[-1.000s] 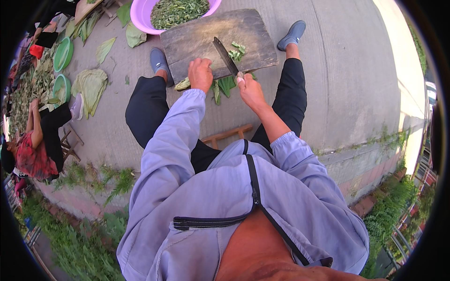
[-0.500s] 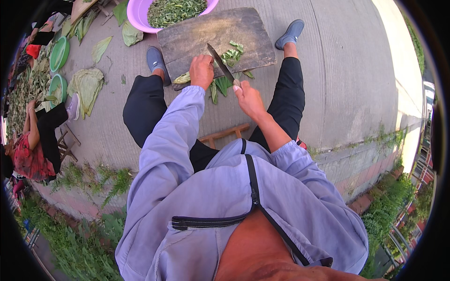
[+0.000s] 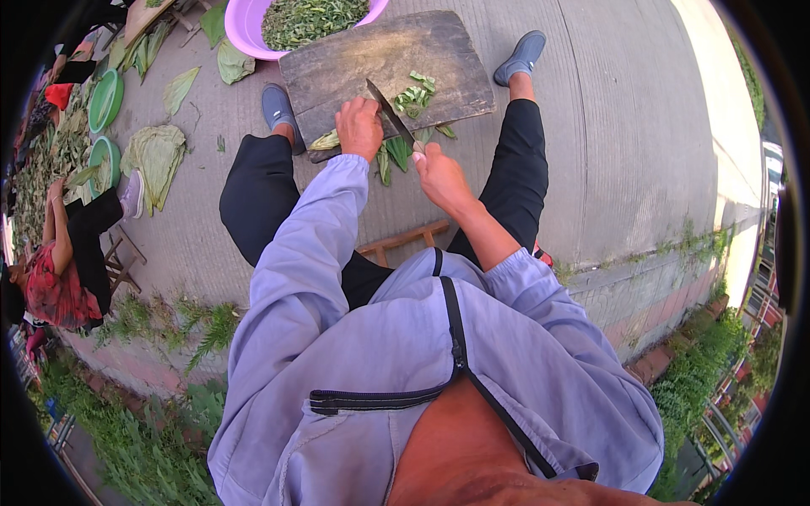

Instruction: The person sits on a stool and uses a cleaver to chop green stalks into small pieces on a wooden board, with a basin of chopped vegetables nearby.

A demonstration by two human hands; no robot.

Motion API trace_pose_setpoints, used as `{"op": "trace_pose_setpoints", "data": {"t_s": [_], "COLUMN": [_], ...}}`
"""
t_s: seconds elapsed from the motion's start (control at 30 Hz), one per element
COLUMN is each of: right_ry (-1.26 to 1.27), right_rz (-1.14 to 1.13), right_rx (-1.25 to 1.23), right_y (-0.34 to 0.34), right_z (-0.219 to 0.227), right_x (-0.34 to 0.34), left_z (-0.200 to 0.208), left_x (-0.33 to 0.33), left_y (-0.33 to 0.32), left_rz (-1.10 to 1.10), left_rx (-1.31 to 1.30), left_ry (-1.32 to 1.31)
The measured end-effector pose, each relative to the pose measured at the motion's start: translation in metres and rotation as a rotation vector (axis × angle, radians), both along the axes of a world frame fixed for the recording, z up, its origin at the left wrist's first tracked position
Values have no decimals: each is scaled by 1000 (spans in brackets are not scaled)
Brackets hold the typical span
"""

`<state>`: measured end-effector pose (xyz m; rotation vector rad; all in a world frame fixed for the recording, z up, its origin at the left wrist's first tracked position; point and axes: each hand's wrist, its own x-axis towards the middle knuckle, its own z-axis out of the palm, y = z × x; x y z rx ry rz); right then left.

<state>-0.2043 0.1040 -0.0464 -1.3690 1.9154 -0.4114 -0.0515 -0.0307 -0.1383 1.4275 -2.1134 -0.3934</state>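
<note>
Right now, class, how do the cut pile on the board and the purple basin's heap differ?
The pile is small; the heap far larger. The pile lies on the board; the heap sits in the basin. The pile is loose; the heap dense. Both are chopped greens.

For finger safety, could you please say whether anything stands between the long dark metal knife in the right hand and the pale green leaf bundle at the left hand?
Yes: the left hand lies between the knife and the leaf bundle, which shows left of it; what the hand covers is hidden.
</note>
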Motion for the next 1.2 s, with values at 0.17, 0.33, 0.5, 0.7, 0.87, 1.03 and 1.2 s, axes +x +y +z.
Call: {"op": "trace_pose_setpoints", "data": {"t_s": [0.17, 0.33, 0.5, 0.7, 0.87, 1.03, 1.2], "right_ry": [26, 25, 35, 34, 33, 33, 22], "right_rz": [9, -10, -13, -21, -38, -71, -90], "right_rx": [-2, -6, -8, -53, -94, -114, -99], "right_y": [-12, -24, -29, -47, -55, -43, -27], "right_z": [0, -5, -11, -20, -35, -44, -45], "right_x": [6, 9, 11, 21, 20, 12, 7], "left_z": [-4, -5, -6, -6, 0, 1, -2], "left_x": [2, 1, 1, 2, 0, 3, 6], "left_y": [-2, -3, -3, -3, 1, 3, 3], "left_rz": [-7, -1, 7, 12, 16, 51, 44], "left_rx": [13, 8, 8, 42, 56, 21, 53], "left_ry": [4, 23, 20, 6, -16, 25, 88]}}
